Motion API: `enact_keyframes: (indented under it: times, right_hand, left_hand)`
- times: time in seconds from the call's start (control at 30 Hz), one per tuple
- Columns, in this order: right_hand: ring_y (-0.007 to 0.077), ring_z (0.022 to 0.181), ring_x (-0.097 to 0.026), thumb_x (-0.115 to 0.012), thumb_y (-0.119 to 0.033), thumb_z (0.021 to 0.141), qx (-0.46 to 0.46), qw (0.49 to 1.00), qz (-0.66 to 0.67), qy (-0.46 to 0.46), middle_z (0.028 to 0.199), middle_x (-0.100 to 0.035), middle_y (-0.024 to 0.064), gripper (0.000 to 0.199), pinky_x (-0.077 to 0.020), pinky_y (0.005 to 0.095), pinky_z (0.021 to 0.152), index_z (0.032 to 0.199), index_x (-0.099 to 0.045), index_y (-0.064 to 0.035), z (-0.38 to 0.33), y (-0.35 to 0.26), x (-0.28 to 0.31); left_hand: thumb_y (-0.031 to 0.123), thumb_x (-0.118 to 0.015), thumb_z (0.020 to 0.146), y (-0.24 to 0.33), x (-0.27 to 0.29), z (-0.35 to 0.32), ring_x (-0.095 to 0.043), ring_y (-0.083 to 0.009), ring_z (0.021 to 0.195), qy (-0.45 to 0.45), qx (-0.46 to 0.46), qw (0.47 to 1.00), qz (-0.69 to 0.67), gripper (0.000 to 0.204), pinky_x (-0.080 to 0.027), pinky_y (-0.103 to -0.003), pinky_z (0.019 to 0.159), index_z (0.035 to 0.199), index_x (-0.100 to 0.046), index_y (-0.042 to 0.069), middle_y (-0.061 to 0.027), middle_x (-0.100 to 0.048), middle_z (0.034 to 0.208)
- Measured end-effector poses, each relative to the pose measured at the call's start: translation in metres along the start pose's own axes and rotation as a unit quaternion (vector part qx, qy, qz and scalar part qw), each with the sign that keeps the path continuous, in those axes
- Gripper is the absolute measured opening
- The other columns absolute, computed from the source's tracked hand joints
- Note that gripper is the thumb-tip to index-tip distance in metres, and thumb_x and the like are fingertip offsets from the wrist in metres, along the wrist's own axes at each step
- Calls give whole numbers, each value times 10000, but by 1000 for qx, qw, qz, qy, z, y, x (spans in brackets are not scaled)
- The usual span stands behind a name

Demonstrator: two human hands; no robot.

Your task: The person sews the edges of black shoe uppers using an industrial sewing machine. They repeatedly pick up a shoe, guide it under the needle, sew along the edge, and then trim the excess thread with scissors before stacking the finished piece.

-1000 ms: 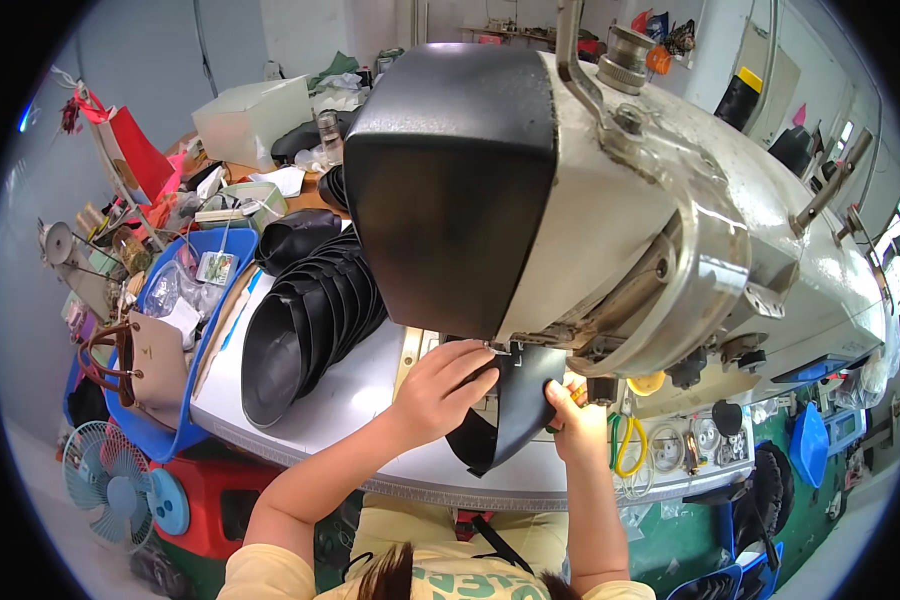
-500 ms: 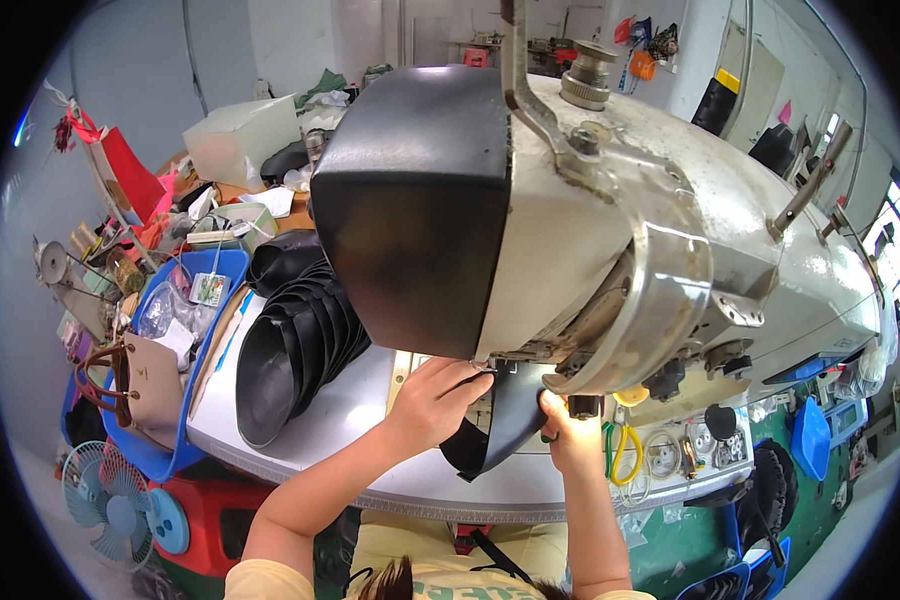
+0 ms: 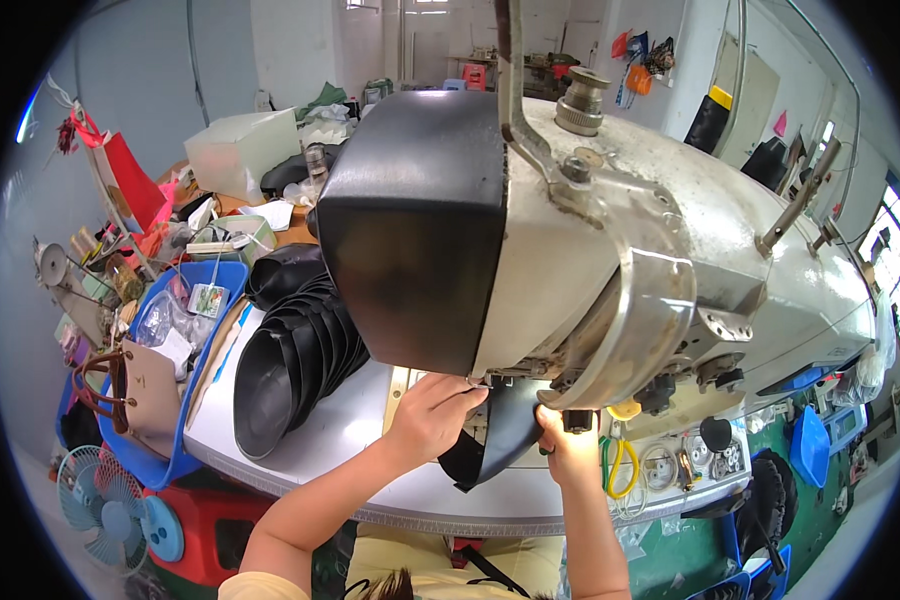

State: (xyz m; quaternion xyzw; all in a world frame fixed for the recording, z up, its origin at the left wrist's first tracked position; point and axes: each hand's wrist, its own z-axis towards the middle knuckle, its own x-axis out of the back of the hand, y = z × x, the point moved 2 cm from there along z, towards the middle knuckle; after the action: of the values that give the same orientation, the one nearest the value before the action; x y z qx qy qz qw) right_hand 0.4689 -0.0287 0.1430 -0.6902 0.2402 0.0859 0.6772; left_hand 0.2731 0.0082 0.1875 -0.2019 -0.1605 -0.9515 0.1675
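A large cream sewing machine (image 3: 580,230) with a black end cover fills the middle. Under its head lies a curved, smooth black piece (image 3: 511,432), like leather, with one end bent up toward me. To the left of the needle area, my left hand (image 3: 433,418) is closed, thumb and fingers pinched at the piece's far edge; the fingertips are partly hidden and what they pinch is unclear. My right hand (image 3: 570,446) grips the piece's right edge, thumb on top. Something small and dark green shows by its palm, too small to name.
Nested black curved pieces (image 3: 295,350) stand left on the white table (image 3: 370,485). Beyond them is a blue bin (image 3: 195,420) with a beige handbag (image 3: 150,400). Yellow-handled scissors (image 3: 625,468) and bobbins (image 3: 660,465) lie right. A fan (image 3: 110,515) stands low left.
The view has shifted slightly, so the machine and table sit lower in the picture. Both hands keep nearly the same place on the black piece.
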Motion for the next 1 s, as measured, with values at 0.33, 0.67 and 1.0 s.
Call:
enact_keyframes:
  times: [0.33, 0.67, 1.0]
  right_hand:
    - [177, 511, -420, -796, -113, 673, 444, 739, -497, 97, 744, -480, 57, 425, -358, 250, 468, 1034, -613, 15, -37, -12, -21]
    - [246, 738, -650, -752, -65, 647, 395, 697, -597, -40, 1291, -515, 189, 532, -533, 309, 585, 1147, -579, -9, -53, -2, -62]
    - [258, 751, -666, -651, 10, 692, 388, 702, -596, -51, 1283, -537, 156, 402, -534, 316, 590, 1091, -606, 22, -56, -11, -68]
  left_hand:
    - [-129, -637, 630, -2, -1, -3, -615, -302, 781, 10, 17, 1000, -18, 243, -513, -366, 663, 855, -635, -39, -130, -613, 814]
    - [-80, -640, 609, -9, 3, -8, -617, -301, 884, -14, -61, 998, 24, 323, -515, -391, 765, 928, -645, -34, -119, -635, 921]
    - [-27, -658, 611, -17, 7, -5, -629, -285, 907, -45, -71, 996, 14, 316, -518, -384, 789, 926, -666, -7, -103, -653, 944]
